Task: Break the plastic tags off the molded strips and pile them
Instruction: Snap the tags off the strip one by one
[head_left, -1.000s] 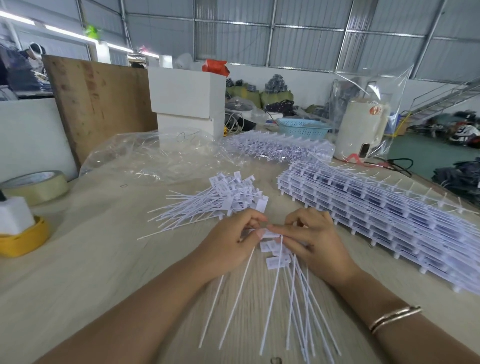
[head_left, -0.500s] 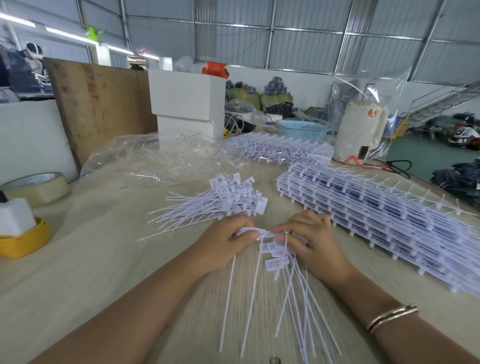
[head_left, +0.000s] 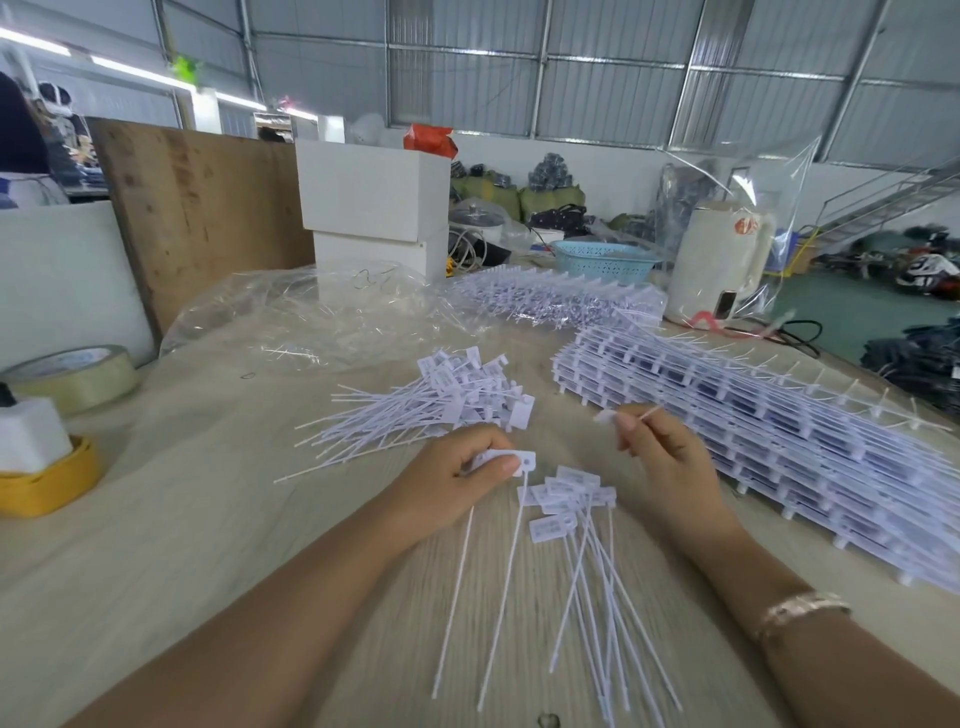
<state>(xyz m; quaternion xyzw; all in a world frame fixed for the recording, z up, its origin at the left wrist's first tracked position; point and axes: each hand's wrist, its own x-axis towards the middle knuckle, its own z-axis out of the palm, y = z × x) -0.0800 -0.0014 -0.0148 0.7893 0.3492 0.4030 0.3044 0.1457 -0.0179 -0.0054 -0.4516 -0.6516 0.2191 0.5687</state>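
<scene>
- Head view: my left hand (head_left: 457, 475) is curled around the flat head of a tag (head_left: 506, 462), thumb on top, with two thin tails hanging from it toward me.
- My right hand (head_left: 670, 467) is lifted a little off the table (head_left: 156, 545); its fingertips pinch a small white stub (head_left: 631, 415), a thin piece with a blob at the left end. The other fingers are curled in.
- The two hands are apart, with a gap of bare wood between them.
- Just below that gap lies a loose cluster of tags (head_left: 563, 501), heads toward the hands, tails fanning out toward me.
- Just beyond the left hand is the pile (head_left: 452, 405) of freed tags, heads to the right, tails pointing left.
- To the right of the right hand, near it, sits a stack of strips (head_left: 779, 431), running away along the table's right side.
- A second batch of strips (head_left: 556, 299) lies farther beyond, inside clear plastic.
- Beyond the pile spreads a crumpled plastic bag (head_left: 322, 317).
- Far to the left of the left hand are a tape roll (head_left: 78, 374) and a yellow dish (head_left: 49, 483) holding a white block.
- A bracelet (head_left: 802, 608) circles my right wrist.
</scene>
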